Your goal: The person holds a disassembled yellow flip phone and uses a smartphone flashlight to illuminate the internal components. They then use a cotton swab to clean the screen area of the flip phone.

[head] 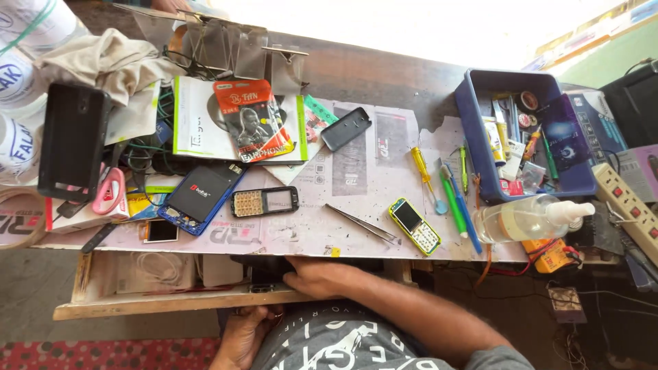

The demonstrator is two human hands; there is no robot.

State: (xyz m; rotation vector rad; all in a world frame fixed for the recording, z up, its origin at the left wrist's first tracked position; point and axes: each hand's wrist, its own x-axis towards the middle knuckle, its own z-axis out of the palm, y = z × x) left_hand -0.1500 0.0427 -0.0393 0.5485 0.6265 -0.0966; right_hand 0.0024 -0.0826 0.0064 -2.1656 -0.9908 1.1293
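My right hand reaches into an open wooden drawer under the tabletop. Its fingers lie on a black object that the table edge half hides, so its grip is unclear. My left hand is lower, by my lap, with its fingers curled up against the drawer's front board. On the paper-covered tabletop just above the drawer lie tweezers, a small yellow-green keypad phone and an opened black phone body.
A blue-backed phone, a dark phone, earphone packs, screwdrivers and pens, a clear spray bottle, a blue parts tray, a power strip and cloth crowd the table.
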